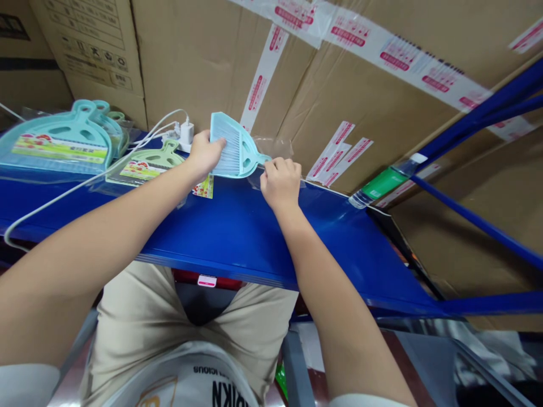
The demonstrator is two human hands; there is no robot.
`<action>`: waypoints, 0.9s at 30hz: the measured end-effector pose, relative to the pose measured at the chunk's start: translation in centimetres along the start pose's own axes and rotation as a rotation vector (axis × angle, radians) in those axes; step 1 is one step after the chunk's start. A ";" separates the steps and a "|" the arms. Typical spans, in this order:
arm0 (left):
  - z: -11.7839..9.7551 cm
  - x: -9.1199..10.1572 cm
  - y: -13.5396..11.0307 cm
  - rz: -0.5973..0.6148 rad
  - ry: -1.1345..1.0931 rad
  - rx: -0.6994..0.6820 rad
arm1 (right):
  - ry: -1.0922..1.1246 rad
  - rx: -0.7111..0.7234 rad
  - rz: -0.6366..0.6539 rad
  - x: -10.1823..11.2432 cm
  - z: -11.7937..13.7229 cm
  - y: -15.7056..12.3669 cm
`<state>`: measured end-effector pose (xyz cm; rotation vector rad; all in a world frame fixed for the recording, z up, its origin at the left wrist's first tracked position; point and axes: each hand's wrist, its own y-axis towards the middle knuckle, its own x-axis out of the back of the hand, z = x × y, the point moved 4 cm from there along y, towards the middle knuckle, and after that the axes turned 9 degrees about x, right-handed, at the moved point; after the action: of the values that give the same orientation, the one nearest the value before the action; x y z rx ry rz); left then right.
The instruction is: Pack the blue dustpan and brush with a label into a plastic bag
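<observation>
A small light-blue dustpan [251,151] with a matching hand brush [229,150] nested in it is held up above the blue shelf. My left hand [206,154] grips its wide bristle end, thumb on top. On the handle end, my right hand [282,180] has its fingers curled closed; they partly hide the handle. Clear plastic film [275,147] shows behind and around the right hand. Below my left hand lies a printed card [204,188], partly covered. A green dustpan set [146,164] in wrapping lies beside my left forearm.
Larger blue dustpans [63,138] in wrapping are stacked at the left. A white cable [76,186] runs across the shelf [237,226] to a white charger [185,134]. Taped cardboard boxes [203,56] stand behind. A green-labelled bottle [386,182] leans near the blue frame [475,217].
</observation>
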<state>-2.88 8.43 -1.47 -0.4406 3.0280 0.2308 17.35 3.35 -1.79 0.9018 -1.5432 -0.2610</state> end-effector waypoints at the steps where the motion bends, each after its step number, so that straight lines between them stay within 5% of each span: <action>1: 0.0 0.0 0.0 0.001 -0.016 -0.012 | 0.005 0.010 -0.026 -0.1 0.2 0.0; 11: -0.2 -0.8 -0.6 0.028 -0.100 -0.086 | 0.130 0.108 -0.229 -1.0 0.3 -0.3; 27: 0.0 -1.3 -1.3 0.073 -0.142 -0.069 | 0.335 0.252 -0.374 -1.3 1.0 -0.5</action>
<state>-1.25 7.53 -1.49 -0.3037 2.9064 0.3564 16.51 3.55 -3.30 1.3615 -1.1055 -0.1714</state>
